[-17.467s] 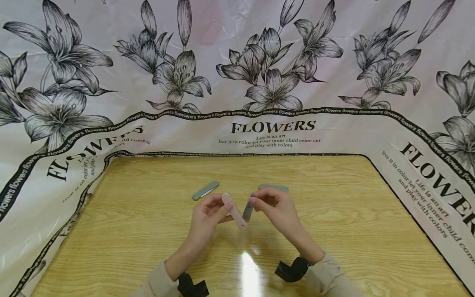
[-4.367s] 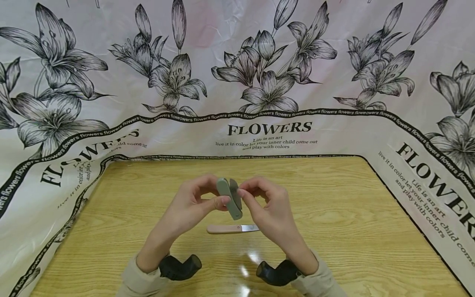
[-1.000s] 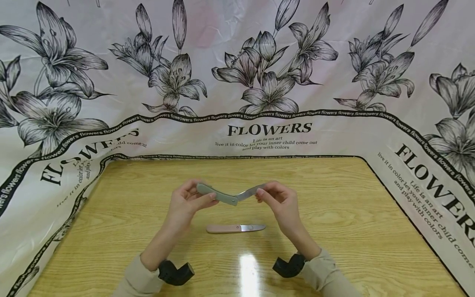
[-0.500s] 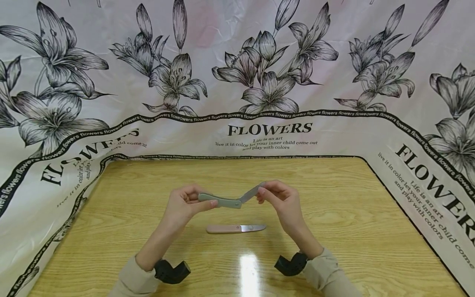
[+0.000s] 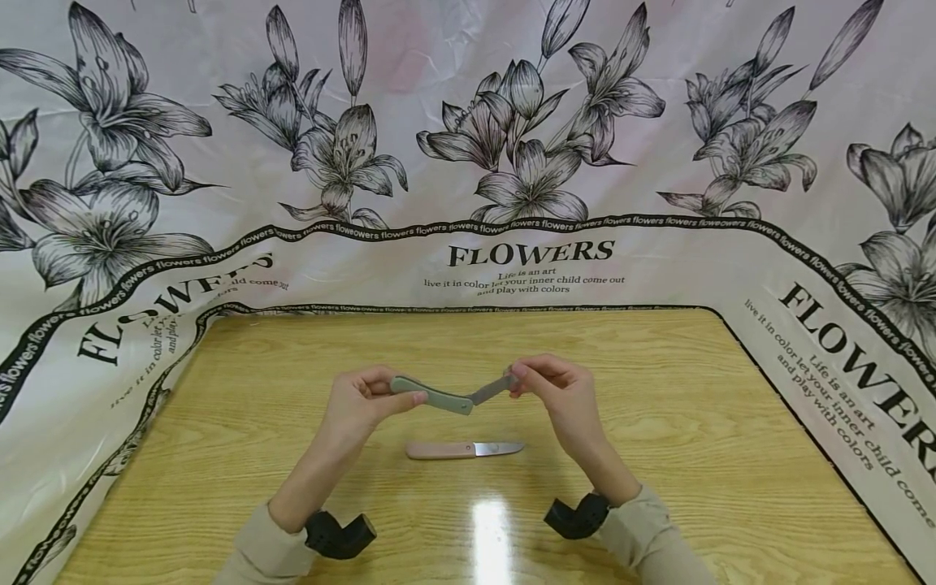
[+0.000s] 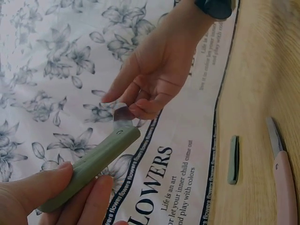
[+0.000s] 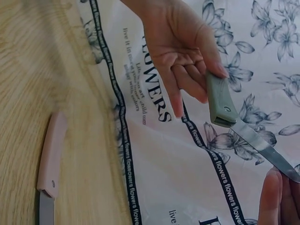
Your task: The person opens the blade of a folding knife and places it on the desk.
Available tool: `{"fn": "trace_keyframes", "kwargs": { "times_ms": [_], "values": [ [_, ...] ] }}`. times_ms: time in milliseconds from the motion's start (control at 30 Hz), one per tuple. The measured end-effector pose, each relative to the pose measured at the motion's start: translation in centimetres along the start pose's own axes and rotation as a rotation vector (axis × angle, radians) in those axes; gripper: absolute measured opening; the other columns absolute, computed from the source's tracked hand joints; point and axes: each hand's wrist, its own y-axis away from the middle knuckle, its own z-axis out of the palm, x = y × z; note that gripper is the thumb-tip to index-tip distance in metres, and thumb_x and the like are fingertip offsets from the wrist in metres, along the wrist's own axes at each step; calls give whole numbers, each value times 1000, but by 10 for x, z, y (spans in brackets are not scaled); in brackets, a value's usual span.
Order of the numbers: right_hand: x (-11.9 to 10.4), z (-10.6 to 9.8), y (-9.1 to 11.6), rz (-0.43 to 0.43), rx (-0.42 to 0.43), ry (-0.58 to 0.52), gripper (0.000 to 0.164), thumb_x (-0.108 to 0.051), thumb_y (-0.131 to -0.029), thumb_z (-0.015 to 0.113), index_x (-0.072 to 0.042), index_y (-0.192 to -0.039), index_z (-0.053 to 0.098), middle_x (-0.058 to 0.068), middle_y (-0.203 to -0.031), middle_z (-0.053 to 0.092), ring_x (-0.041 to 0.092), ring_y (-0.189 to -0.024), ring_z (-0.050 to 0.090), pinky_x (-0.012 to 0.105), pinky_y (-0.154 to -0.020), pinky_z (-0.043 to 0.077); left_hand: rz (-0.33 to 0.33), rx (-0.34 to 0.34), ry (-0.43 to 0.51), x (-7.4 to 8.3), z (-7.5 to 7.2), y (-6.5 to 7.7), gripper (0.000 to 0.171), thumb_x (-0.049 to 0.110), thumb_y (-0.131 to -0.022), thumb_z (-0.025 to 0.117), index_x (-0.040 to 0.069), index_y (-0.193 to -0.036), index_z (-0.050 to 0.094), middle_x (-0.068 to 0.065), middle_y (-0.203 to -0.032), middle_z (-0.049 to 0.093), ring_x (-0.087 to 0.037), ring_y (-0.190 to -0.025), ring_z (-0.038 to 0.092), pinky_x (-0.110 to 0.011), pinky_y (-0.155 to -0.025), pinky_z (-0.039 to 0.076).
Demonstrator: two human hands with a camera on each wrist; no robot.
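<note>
My left hand grips the green handle of a folding knife, thumb along its near side. The blade is swung well out, standing at a wide angle to the handle. My right hand pinches the blade near its tip between thumb and fingers. The knife is held above the table. Below it lies a pink-handled folding knife, its blade out and pointing right. A second green folding knife, folded, lies on the table in the left wrist view; it cannot be made out in the head view.
The wooden table reaches back to a white flower-printed sheet, which also rises at both sides. A black wrist device sits on the left wrist and another device on the right.
The pink knife, earlier in my hands, now lies unfolded on the table. A green knife has been picked up and its blade swung outward. Over the last second the knife only tilts slightly.
</note>
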Motion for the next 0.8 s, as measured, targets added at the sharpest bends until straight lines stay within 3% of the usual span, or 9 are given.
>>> {"fn": "trace_keyframes", "kwargs": {
  "times_ms": [167,300,433,567,700,800],
  "values": [
    [-2,-1,-1,9,0,-31,15,3,-92,67,17,-99,66,6,-85,72,17,-72,70,34,-71,60,3,7,22,0,-1,-1,22,7,-77,86,-4,-89,72,-1,-75,71,-12,-69,59,-30,-75,53],
    [-3,-2,-2,15,-2,-38,14,3,-92,67,16,-98,67,7,-84,72,17,-72,70,34,-71,60,6,11,50,0,-1,-1,18,4,-77,85,-3,-88,72,-1,-74,71,-15,-74,64,-33,-79,56],
    [-4,-1,-1,5,1,-48,13,3,-92,67,15,-97,68,7,-85,72,17,-72,70,33,-71,60,9,27,111,0,1,-1,13,-2,-78,82,8,-81,73,1,-73,70,-15,-76,66,-33,-81,57],
    [-3,0,-1,-2,11,-63,10,4,-92,66,13,-96,68,7,-84,72,17,-72,69,33,-70,60,22,37,182,-1,3,-1,23,-6,-79,78,16,-76,74,2,-71,69,-12,-74,66,-30,-80,57],
    [-1,1,0,-2,28,-79,8,5,-92,66,12,-95,68,7,-82,71,16,-71,69,32,-69,60,34,30,304,-4,6,-1,24,-9,-80,75,14,-76,74,1,-71,69,-11,-72,65,-26,-76,57],
    [1,2,0,-5,35,-93,6,6,-92,66,11,-93,68,7,-81,71,16,-70,69,32,-69,60,37,22,409,-6,7,-2,23,-11,-82,73,11,-77,73,0,-74,70,-11,-74,68,-28,-79,58]
  ]
}}
